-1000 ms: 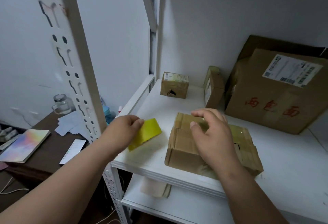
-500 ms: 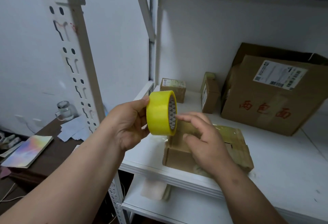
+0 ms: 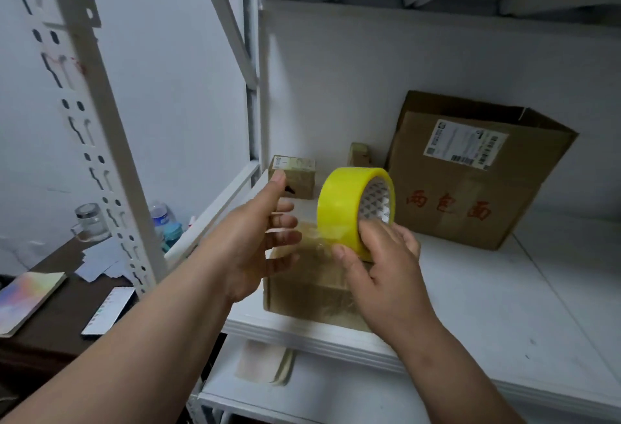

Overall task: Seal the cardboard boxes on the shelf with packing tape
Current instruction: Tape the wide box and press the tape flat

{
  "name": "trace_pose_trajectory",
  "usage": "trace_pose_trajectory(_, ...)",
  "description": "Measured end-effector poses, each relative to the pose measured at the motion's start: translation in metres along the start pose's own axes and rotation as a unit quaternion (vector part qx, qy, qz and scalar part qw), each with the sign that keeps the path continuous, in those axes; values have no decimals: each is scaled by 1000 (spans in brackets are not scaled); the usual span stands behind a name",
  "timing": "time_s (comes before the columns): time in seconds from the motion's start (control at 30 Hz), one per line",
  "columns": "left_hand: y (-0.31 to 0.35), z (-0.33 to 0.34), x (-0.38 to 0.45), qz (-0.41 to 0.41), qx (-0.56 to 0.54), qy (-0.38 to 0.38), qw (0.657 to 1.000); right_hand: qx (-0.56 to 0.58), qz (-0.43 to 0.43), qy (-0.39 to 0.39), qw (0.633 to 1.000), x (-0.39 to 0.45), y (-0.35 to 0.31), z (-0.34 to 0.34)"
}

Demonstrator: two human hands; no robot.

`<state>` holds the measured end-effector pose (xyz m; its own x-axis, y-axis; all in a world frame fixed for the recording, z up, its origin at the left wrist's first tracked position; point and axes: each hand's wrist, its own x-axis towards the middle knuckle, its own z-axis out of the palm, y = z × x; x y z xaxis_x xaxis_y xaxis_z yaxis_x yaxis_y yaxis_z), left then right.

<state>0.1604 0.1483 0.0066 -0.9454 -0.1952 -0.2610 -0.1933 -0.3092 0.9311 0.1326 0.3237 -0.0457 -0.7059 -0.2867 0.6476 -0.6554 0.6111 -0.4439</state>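
Held a yellow tape roll (image 3: 349, 208) upright in the right hand (image 3: 386, 262), thumb against the outer band and fingers curled into the core, above a small cardboard box (image 3: 312, 289) lying near the front edge of the white shelf (image 3: 504, 306). Kept the left hand (image 3: 258, 238) just beside the roll, fingers relaxed and slightly spread, thumb raised, gripping nothing firmly; a clear strip of tape (image 3: 302, 233) stretched from the roll toward its fingertips, though contact was too blurred to tell. Stood a large box (image 3: 470, 181) with a shipping label and red characters at the back right of the shelf, with a tiny box (image 3: 295, 176) at the back left. Lay a notebook (image 3: 27, 299), a phone (image 3: 107, 311) and a glass jar (image 3: 89, 222) on the dark bench (image 3: 50, 333) to the left.
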Motion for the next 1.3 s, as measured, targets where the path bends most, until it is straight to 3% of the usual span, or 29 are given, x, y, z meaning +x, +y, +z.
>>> trace_pose_trajectory(0.13, -18, 13, -9, -86, 71, -101, 989, -42, 8, 75, 996, -6, 13, -11)
trace_pose_trajectory(0.23, -28, 26, -11, -93, 43, -144, 984, -92, -12, 96, 991, -13, 16, -14)
trace_pose_trajectory(0.57, -34, 50, -11, -62, -118, -116, 984, -148, -78, 69, 983, -26, 32, -24)
trace_pose_trajectory(0.67, -22, 48, -9, -40, -105, -79, 990, -89, -102, 80, 988, -28, 34, -36)
trace_pose_trajectory(0.73, -13, 50, -8, -10, -79, -73, 994, -33, -87, 147, 985, -27, 33, -46)
trace_pose_trajectory(0.8, -5, 50, -6, 15, -58, -80, 995, 54, -11, 220, 974, -21, 35, -55)
trace_pose_trajectory(0.87, 2, 49, -3, 32, -48, -85, 995, 174, 112, 185, 961, -9, 46, -61)
trace_pose_trajectory(0.93, 6, 49, 0, 37, -34, -105, 993, 317, 201, 53, 926, 2, 54, -62)
trace_pose_trajectory(1.0, 8, 49, 1, 33, -17, -134, 990, 512, 239, -26, 825, 9, 57, -55)
trace_pose_trajectory(1.07, 6, 48, 3, 24, -9, -158, 987, 624, 248, -42, 740, 12, 58, -44)
trace_pose_trajectory(1.17, 4, 39, 12, 7, -6, -179, 984, 661, 245, -28, 708, 15, 57, -30)
trace_pose_trajectory(1.3, 7, 26, 31, 0, 50, -172, 984, 637, 276, -4, 720, 24, 53, -25)
